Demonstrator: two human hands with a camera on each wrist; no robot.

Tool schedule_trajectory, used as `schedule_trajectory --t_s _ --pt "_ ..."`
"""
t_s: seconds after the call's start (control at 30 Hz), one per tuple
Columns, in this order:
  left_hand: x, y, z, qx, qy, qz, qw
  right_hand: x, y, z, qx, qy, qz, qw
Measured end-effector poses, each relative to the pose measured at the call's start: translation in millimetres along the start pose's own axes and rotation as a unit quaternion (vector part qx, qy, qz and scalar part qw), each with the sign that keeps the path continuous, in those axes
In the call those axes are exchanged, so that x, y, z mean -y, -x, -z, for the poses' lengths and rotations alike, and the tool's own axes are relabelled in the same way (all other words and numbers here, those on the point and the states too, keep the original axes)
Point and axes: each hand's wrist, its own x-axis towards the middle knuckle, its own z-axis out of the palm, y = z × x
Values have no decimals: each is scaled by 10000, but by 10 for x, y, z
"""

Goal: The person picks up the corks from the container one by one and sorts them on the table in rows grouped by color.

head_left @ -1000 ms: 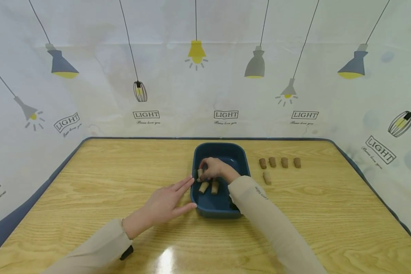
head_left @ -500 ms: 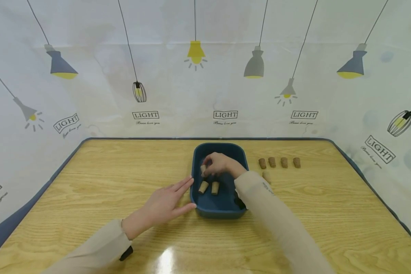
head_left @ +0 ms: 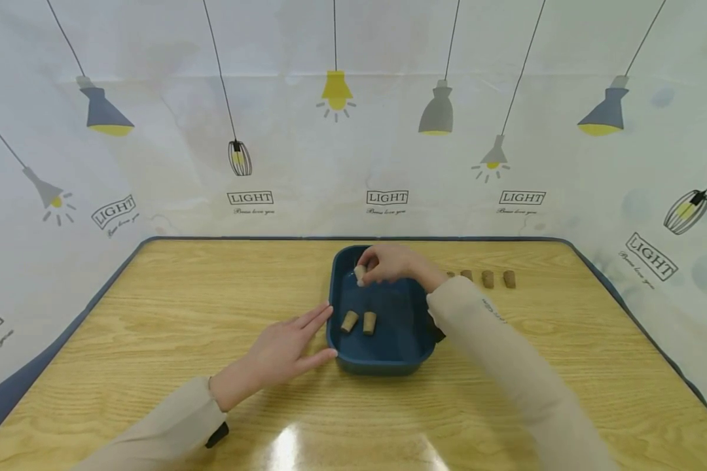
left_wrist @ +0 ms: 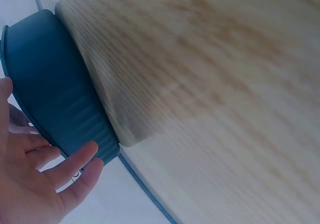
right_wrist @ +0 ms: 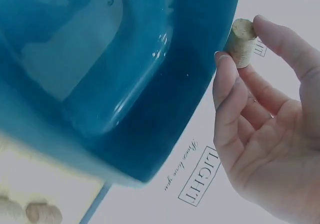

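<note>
A dark blue rectangular tub [head_left: 383, 367] stands on the table. My right hand [head_left: 391, 263] pinches a tan cork [head_left: 360, 273] between thumb and fingertips, over the tub's far part. In the right wrist view that cork [right_wrist: 241, 43] stands out beside the tub's wall [right_wrist: 220, 28]. Two more corks, a tilted one [head_left: 349, 322] and a straighter one [head_left: 369, 323], lie on the tub's floor. With fingers spread, my left hand [head_left: 279, 347] touches the tub's left side. The left wrist view shows those fingers along the outer wall [left_wrist: 55, 78].
Right of the tub, several darker corks [head_left: 488, 279] form a row on the wooden table [head_left: 182, 301]. My right sleeve [head_left: 501, 347] partly covers that row. A white backdrop [head_left: 306, 144] printed with lamps rises behind the table.
My right hand has lifted the cork off the tub's floor, moving away from me and rightward. Its sleeve now hides the pale cork on the table. The left hand stays in place.
</note>
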Motion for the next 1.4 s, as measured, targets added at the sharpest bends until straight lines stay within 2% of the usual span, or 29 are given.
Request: schedule_trajectory --t_s 0.3,0.5,0.83,1.03,1.23,1.4 --pt "10 -5 -11 58 8 34 10000 -171 252 100 22 -62 335 9994" --pt "6 -1 -23 24 -66 43 10000 -329 434 147 -262 70 501 9984" --pt "5 6 -27 -13 -82 33 10000 -593 753 264 -548 -82 321 9980" --pt "20 -2 -46 -55 -146 8 9999 -789 921 315 -657 -131 461 9967" --pt "16 -2 -31 -26 -155 12 9999 -977 1082 328 -763 -151 283 9966" --pt "5 0 -24 22 -134 21 9999 -1119 1196 313 -764 -290 290 9962"
